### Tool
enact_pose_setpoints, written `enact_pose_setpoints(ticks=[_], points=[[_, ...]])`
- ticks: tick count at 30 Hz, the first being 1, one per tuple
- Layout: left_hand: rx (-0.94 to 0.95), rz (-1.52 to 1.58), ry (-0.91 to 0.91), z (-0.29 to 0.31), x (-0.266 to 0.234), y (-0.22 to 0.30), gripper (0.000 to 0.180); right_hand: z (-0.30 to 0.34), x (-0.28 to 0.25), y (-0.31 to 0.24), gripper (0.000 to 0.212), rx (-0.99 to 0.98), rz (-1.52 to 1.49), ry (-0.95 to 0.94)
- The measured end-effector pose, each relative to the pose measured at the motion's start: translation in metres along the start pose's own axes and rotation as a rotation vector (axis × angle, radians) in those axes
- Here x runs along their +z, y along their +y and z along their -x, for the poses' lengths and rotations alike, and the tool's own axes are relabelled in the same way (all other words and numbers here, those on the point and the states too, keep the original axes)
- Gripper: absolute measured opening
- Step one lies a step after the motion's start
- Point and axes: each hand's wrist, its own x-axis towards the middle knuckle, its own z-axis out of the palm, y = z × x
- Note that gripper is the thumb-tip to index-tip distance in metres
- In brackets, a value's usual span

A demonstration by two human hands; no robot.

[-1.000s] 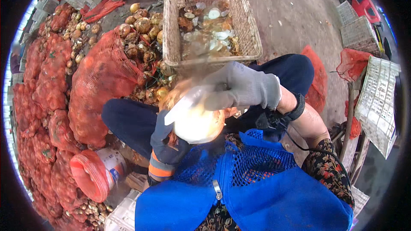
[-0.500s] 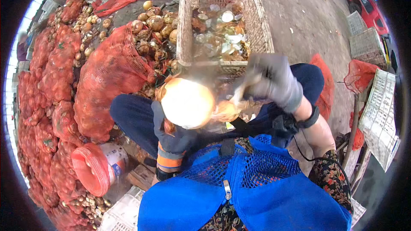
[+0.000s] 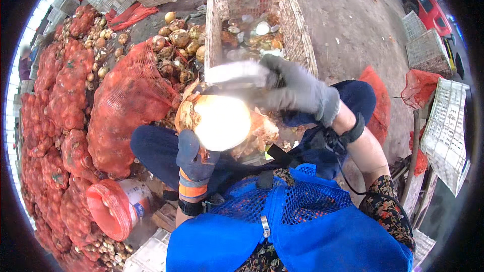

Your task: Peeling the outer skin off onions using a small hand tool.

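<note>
1. At centre: onion [image 3: 224,123], glaring white, brown skin at left.
2. Left hand [image 3: 194,155], dark glove: clamped on the onion from below.
3. Right hand [image 3: 301,90], grey glove, blurred: closed on a knife [image 3: 237,73]; contact with onion unclear.
4. Beyond: crate [image 3: 298,32], scraps [image 3: 262,29] inside.
5. Left: red mesh sack [image 3: 126,110], bucket [image 3: 138,197].

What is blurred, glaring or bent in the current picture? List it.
In the head view, the onion glares white on its peeled side; in the head view, the right hand and knife are blurred, the left hand sharper; in the head view, fisheye distortion bends the edges of the white crate.
</note>
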Motion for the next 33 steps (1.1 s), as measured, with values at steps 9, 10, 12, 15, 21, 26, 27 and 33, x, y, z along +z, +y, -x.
enact_pose_setpoints(ticks=[9,10,12,15,21,26,27,33], points=[[-0.023,-0.027,-0.057,0.01,0.0,-0.019,0.08,0.019,0.02,-0.033,0.074,0.042,0.215,-0.126],[-0.026,-0.027,-0.059,0.011,0.003,-0.016,0.08,0.021,0.02,-0.035,0.073,0.071,0.213,-0.173],[-0.031,0.672,-0.052,0.012,0.013,-0.005,0.078,0.023,0.021,-0.024,0.07,0.055,0.229,-0.205],[-0.057,0.656,-0.099,0.013,0.02,0.006,0.073,0.026,0.022,-0.018,0.067,0.037,0.252,-0.212],[0.084,0.115,0.1,0.014,0.021,-0.009,0.054,0.035,0.033,-0.022,0.06,0.078,0.329,-0.057],[-0.096,0.544,0.16,0.013,0.024,-0.014,0.056,0.042,0.038,-0.023,0.053,0.019,0.408,0.021],[-0.139,0.652,0.178,0.013,0.024,-0.014,0.057,0.042,0.04,-0.023,0.052,-0.236,0.441,0.067],[-0.136,1.062,-0.022,0.008,0.003,-0.021,0.061,0.042,0.003,-0.031,0.045,-0.736,0.509,0.079]])
